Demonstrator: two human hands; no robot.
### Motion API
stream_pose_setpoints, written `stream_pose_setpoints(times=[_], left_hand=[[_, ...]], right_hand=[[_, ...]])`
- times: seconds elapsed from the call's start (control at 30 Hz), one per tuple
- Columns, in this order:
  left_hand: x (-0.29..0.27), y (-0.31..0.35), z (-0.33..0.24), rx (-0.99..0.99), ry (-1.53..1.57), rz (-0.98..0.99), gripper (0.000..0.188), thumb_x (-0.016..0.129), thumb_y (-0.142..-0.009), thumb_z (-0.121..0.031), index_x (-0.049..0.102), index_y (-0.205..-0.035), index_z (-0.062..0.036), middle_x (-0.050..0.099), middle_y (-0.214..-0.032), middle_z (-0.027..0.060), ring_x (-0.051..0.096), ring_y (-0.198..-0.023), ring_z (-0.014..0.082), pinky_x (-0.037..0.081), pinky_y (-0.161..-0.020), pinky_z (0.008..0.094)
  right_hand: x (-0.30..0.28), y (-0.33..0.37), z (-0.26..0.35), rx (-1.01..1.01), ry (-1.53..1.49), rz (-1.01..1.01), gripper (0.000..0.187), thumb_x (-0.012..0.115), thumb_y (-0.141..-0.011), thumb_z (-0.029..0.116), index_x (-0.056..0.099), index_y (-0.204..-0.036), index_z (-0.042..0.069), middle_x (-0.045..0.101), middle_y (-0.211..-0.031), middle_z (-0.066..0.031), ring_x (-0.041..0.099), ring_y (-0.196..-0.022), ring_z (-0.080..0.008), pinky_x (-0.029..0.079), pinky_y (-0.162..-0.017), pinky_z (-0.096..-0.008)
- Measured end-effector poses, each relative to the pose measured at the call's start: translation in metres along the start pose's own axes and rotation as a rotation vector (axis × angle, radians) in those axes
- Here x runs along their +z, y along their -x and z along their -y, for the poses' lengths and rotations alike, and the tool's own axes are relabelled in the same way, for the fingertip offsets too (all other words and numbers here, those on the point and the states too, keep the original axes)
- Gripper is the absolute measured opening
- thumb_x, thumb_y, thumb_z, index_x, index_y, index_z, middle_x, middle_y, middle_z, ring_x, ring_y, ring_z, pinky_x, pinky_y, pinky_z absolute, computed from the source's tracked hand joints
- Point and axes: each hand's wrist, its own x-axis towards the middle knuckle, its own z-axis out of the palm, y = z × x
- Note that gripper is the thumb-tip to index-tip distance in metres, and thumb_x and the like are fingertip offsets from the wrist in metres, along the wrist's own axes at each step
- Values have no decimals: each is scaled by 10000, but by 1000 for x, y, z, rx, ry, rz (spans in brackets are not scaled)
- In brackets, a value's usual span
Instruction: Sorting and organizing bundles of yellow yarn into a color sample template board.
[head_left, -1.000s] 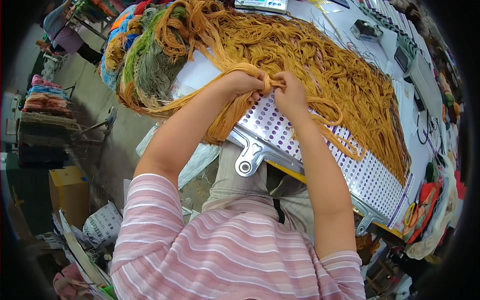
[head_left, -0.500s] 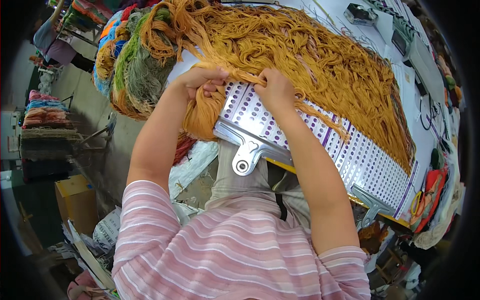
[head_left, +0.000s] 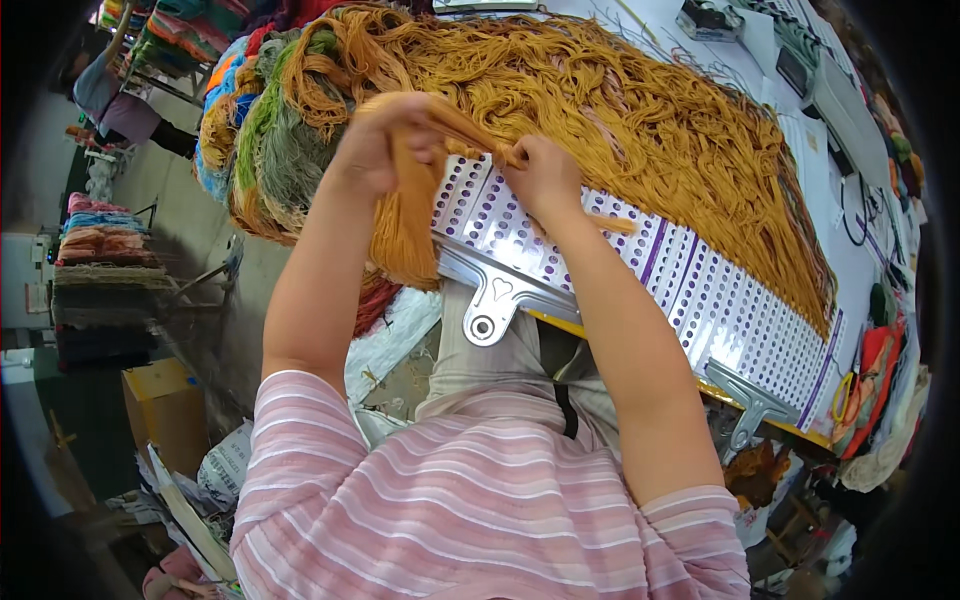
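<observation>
Since the earlier frame, the left hand [head_left: 375, 140] has lifted higher and farther left, pulling a bundle of mustard yarn [head_left: 408, 215] up from the pile; the right hand [head_left: 545, 175] stayed nearly at the same place on the board.

At the far left stands a rack with folded cloth [head_left: 95, 250], and below it a cardboard box [head_left: 160, 410] on the floor. Near the left end of the tabletop lie soft skeins of green, blue and orange yarn [head_left: 265, 150]. The left hand has its fingers closed around the mustard bundle, which hangs down as a thick, fluffy tassel over the left edge of the perforated board [head_left: 700, 290]. The right hand has its fingers pinched together on thin strands of the same yarn, just above the board. This board is flat, pale and shiny, with rows of small round holes and purple lines, held by a metal clip [head_left: 495, 300] at the near edge. Behind it a big tangled heap of mustard yarn [head_left: 650, 120] covers most of the tabletop [head_left: 850, 260] and hides the far edge of the board
</observation>
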Motion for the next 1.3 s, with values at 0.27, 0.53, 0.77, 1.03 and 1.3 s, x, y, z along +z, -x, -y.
stream_pose_setpoints(times=[0.27,0.53,0.77,1.03,1.3], left_hand=[[-134,36,-43,192,407,-325,307,439,-1014,-243,459,-733,-121,490,-695,-6,443,-502,53,406,-454,211],[-181,12,2,112,330,-608,258,428,-1028,-252,502,-896,-44,451,-693,-11,410,-483,57,470,-488,251],[-158,9,3,92,250,-659,292,410,-1037,-298,443,-825,-100,443,-679,-21,425,-495,55,507,-487,249],[-152,11,1,77,291,-636,300,421,-1035,-295,422,-797,-113,437,-672,-27,427,-492,60,506,-487,258],[-157,12,6,88,336,-641,306,430,-1032,-299,418,-797,-103,454,-694,-8,454,-511,71,540,-524,282]], right_hand=[[4,5,-15,94,-479,0,141,667,-779,177,603,-804,53,621,-703,-86,612,-665,-230,475,-632,-365],[13,-1,-18,88,-618,-15,124,613,-833,138,574,-911,51,626,-698,-62,584,-617,-170,464,-604,-310],[8,2,-19,106,-815,-55,42,557,-929,62,555,-955,29,596,-749,11,519,-638,-56,425,-586,-225],[11,-1,-20,153,-719,40,106,562,-919,69,528,-1011,32,609,-836,-33,552,-658,-93,467,-622,-241],[7,7,-4,-64,-78,-104,194,704,-784,188,635,-856,22,585,-885,-73,591,-729,-245,484,-682,-378]])
